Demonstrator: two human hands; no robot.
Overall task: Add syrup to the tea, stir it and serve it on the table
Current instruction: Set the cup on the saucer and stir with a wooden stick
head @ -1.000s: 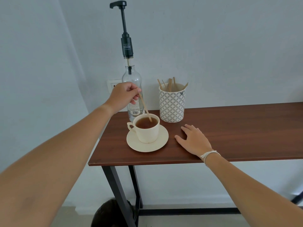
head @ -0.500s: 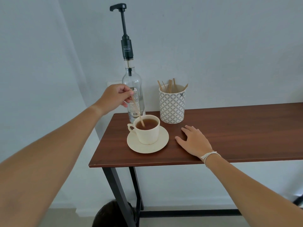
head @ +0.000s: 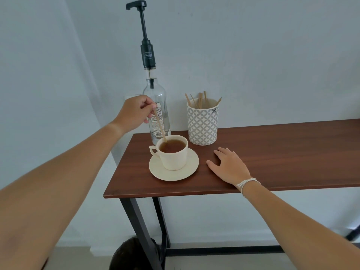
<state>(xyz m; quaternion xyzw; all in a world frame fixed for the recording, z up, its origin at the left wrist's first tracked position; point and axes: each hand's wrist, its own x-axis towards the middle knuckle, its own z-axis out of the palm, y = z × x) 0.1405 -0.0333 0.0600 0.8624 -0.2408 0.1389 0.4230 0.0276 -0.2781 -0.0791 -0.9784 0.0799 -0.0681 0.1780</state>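
A cream cup of brown tea stands on a cream saucer near the left end of the dark wooden table. My left hand hovers above and left of the cup and pinches a thin wooden stir stick, whose lower end dips into the tea at the cup's far left rim. Behind the cup stands a clear glass syrup bottle with a tall black pump. My right hand rests flat on the table just right of the saucer, fingers spread.
A patterned white-and-grey mug with several wooden stir sticks stands behind, right of the bottle, against the pale wall. A dark round bin sits on the floor under the table's left black leg. The table's left edge is close to the saucer.
My left hand has moved left and a little up with the stick; its tip went from the right side of the tea to the far left rim. My right hand has stayed flat.
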